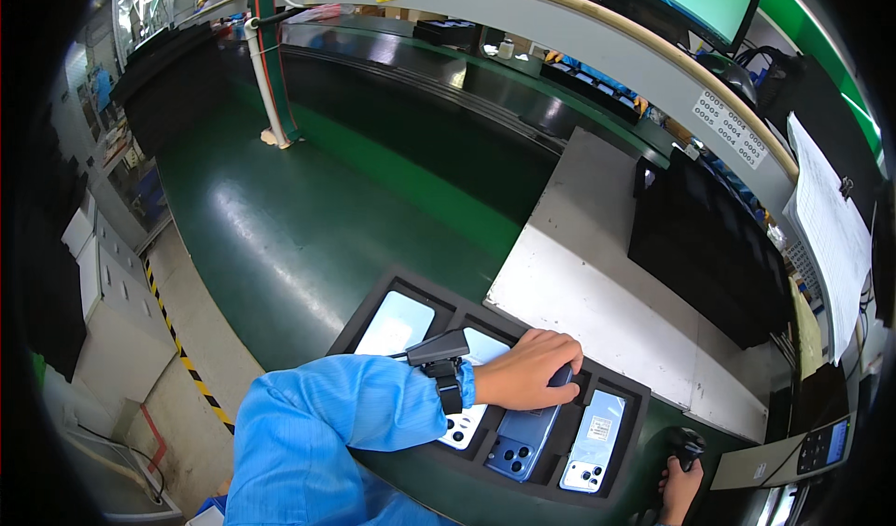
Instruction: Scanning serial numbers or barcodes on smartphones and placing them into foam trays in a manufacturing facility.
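Dark-blue smartphone (523, 440) is lying camera side up in a black foam tray (637, 412), between a pale smartphone (464, 423) and a silvery labelled smartphone (588, 453). The left hand (525, 370) is gripping the dark-blue one's upper end, fingers bending. The right hand (681, 485) is holding a black handheld scanner (689, 443).

Lower centre: loose, creased bright-blue sleeve (336, 405) is worn. Black strap (451, 395) is fastened at cuff, blocky black module (439, 348) mounted on it, thin dark cable (399, 354) attached. Left hand (529, 372), right hand (681, 487) bare.
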{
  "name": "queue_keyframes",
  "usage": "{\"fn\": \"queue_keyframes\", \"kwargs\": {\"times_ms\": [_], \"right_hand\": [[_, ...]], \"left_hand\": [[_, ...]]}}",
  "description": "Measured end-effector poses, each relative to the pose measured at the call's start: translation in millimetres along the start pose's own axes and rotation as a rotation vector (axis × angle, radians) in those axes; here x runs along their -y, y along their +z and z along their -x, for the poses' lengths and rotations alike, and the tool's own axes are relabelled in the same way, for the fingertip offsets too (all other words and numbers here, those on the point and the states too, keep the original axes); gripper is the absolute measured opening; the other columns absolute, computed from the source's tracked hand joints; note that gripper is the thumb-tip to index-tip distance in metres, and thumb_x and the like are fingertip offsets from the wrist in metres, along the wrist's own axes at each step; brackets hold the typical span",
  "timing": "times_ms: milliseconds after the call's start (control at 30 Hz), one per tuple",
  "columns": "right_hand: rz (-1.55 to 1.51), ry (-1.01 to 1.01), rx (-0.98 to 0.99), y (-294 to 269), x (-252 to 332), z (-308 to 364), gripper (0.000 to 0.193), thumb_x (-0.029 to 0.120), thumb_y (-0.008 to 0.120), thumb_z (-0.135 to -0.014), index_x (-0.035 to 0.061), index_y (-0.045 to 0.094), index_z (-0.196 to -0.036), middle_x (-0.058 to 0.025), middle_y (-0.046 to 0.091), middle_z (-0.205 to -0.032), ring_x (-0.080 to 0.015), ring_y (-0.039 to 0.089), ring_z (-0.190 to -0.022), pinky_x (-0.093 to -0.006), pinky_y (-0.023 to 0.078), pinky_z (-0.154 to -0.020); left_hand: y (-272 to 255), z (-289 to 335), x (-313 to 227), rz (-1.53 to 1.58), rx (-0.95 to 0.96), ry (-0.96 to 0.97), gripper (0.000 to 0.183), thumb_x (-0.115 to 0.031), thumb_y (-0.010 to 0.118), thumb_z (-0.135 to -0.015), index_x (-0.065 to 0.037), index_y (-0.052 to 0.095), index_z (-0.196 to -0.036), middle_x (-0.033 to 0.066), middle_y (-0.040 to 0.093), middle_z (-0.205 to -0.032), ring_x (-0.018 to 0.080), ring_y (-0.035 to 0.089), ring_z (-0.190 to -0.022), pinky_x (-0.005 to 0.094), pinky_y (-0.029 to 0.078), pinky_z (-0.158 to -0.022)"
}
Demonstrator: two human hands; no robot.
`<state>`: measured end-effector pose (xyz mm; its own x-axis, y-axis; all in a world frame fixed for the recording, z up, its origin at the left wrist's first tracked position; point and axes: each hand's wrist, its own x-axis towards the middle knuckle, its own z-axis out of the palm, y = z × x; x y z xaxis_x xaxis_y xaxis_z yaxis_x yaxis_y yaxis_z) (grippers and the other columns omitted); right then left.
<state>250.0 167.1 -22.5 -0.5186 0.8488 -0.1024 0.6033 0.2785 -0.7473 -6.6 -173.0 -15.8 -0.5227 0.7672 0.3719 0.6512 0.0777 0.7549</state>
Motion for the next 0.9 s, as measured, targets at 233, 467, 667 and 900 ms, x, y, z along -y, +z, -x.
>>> {"fn": "queue_keyframes", "kwargs": {"times_ms": [233,467,667,900], "right_hand": [[-0.028,0.001,-0.026,-2.3,0.9,4.7,0.013,0.014,0.063,-0.087,0.0044,0.057,-0.093,-0.0037,0.056,-0.061,-0.0125,0.051,-0.042,-0.0271,0.039,-0.038],[-0.019,0.000,0.002,1.8,4.1,2.5,0.015,0.014,0.064,-0.087,0.0046,0.057,-0.097,-0.0033,0.056,-0.062,-0.0124,0.051,-0.043,-0.0270,0.040,-0.038],[-0.017,-0.016,0.036,-8.0,18.7,15.5,0.027,0.018,0.070,-0.092,-0.0030,0.065,-0.109,-0.0070,0.065,-0.076,-0.0131,0.058,-0.058,-0.0263,0.046,-0.051],[-0.019,-0.052,0.057,-8.1,12.3,13.0,0.023,0.017,0.068,-0.094,-0.0020,0.063,-0.107,-0.0048,0.064,-0.074,-0.0105,0.056,-0.056,-0.0247,0.044,-0.046]], "left_hand": [[2.3,-3.0,-2.2,0.003,0.017,-0.004,0.025,-0.027,0.065,-0.086,-0.009,0.053,-0.100,0.0096,0.058,-0.109,0.0301,0.050,-0.111,0.0414,0.031,-0.104],[-0.2,-0.8,-1.5,0.002,-0.008,-0.002,0.025,-0.028,0.065,-0.087,-0.009,0.054,-0.099,0.0088,0.059,-0.106,0.0293,0.052,-0.110,0.0423,0.032,-0.102],[6.2,-4.1,-0.3,0.005,-0.048,0.062,0.026,-0.028,0.066,-0.087,-0.009,0.054,-0.099,0.0095,0.057,-0.096,0.0299,0.053,-0.100,0.0416,0.033,-0.098],[2.0,0.4,-4.8,0.014,-0.040,0.021,0.026,-0.028,0.065,-0.088,-0.008,0.053,-0.100,0.0118,0.056,-0.098,0.0302,0.051,-0.103,0.0419,0.033,-0.101]]}}
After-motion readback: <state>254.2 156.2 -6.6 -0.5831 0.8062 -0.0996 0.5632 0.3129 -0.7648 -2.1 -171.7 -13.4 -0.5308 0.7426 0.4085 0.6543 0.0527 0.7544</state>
